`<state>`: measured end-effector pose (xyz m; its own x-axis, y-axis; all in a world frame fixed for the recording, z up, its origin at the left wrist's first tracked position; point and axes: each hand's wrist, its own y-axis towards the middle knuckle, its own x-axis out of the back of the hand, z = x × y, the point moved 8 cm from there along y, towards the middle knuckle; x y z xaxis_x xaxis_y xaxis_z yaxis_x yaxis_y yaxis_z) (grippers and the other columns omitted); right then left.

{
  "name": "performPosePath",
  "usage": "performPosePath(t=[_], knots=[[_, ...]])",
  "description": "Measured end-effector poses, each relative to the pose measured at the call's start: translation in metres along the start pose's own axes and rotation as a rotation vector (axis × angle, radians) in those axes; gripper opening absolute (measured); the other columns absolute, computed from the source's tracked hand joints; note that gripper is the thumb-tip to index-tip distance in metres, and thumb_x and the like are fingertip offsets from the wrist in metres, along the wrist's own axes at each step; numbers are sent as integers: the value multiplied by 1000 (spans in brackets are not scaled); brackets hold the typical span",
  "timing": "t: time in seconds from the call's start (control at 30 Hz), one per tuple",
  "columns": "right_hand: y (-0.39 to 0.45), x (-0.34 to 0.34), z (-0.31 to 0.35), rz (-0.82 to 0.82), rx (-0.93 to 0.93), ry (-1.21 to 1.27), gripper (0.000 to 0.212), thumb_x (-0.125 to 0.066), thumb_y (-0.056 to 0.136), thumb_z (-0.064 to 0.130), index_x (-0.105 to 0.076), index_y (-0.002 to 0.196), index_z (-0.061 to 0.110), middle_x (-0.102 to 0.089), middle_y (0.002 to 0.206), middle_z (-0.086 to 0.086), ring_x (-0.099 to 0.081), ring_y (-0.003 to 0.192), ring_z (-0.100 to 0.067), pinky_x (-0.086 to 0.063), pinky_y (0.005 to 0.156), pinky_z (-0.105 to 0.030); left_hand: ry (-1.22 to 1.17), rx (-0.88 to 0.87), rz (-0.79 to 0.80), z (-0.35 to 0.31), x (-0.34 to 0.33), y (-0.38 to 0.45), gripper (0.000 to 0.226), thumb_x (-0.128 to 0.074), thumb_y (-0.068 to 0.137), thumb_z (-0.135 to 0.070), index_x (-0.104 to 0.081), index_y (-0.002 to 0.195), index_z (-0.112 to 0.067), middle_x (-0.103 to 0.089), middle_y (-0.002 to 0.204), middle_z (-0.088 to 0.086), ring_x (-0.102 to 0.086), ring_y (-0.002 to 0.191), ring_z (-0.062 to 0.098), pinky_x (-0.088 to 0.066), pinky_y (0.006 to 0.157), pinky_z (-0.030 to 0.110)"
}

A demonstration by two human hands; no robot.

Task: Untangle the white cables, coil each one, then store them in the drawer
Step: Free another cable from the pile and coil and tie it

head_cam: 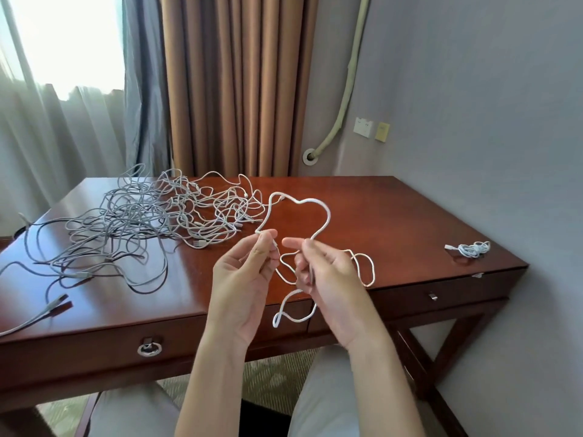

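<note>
Half the cable (318, 216) behind fingers (315, 266).

A glossy reddish-brown wooden desk (378, 216) fills the middle of the frame, with drawers along its front edge. A large tangle of white cables (151, 216) sprawls over its left half, loose strands trailing toward the lower left edge, where a cable plug (55, 302) lies on the wood. Near the right edge of the desk rests a small coiled white cable (471, 248), well apart from the tangle.
</note>
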<state>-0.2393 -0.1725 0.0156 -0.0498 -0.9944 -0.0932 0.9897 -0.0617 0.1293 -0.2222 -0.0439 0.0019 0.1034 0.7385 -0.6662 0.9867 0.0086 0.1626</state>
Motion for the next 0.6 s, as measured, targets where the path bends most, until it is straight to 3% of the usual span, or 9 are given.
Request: performPosePath(t=[0.17, 0.23, 0.33, 0.47, 0.6], knots=[[-20, -8, -18, -68, 17, 54, 29, -54, 105, 25, -81, 102, 15, -60, 69, 3, -50, 64, -7, -47, 65, -20, 297, -77, -8, 3, 12, -20, 25, -76, 82, -27, -78, 94, -6, -72, 86, 12, -61, 77, 21, -52, 76, 38], [-23, -14, -19, -89, 19, 88, 29, -55, 105, 25, -82, 97, 17, -65, 70, 3, -54, 65, -6, -49, 66, -19, 279, -83, -54, 3, 15, -24, 23, -74, 82, -25, -77, 92, -5, -70, 81, 11, -59, 69, 19, -51, 64, 34], [-28, -25, -18, -110, 68, 131, 28, -56, 104, 23, -81, 94, 18, -71, 71, 0, -61, 65, -5, -50, 65, -17, 51, -4, -161, 6, 16, -26, 16, -73, 83, -22, -76, 83, -7, -68, 77, 7, -56, 61, 15, -47, 51, 24], [-33, -35, -16, -141, 160, 177, 20, -62, 100, 24, -81, 104, 20, -80, 94, 0, -69, 84, -8, -55, 77, -21, 36, 24, -175, 9, 11, -29, 11, -72, 82, -22, -80, 80, -14, -67, 76, -1, -56, 63, 8, -47, 56, 18], [-35, -31, -12, -199, 228, 203, 15, -66, 97, 18, -78, 103, 23, -79, 101, 4, -74, 99, -10, -55, 81, -19, 26, 68, -119, 10, 9, -30, 14, -69, 81, -20, -81, 81, -13, -70, 75, -1, -60, 63, 6, -49, 56, 16]])
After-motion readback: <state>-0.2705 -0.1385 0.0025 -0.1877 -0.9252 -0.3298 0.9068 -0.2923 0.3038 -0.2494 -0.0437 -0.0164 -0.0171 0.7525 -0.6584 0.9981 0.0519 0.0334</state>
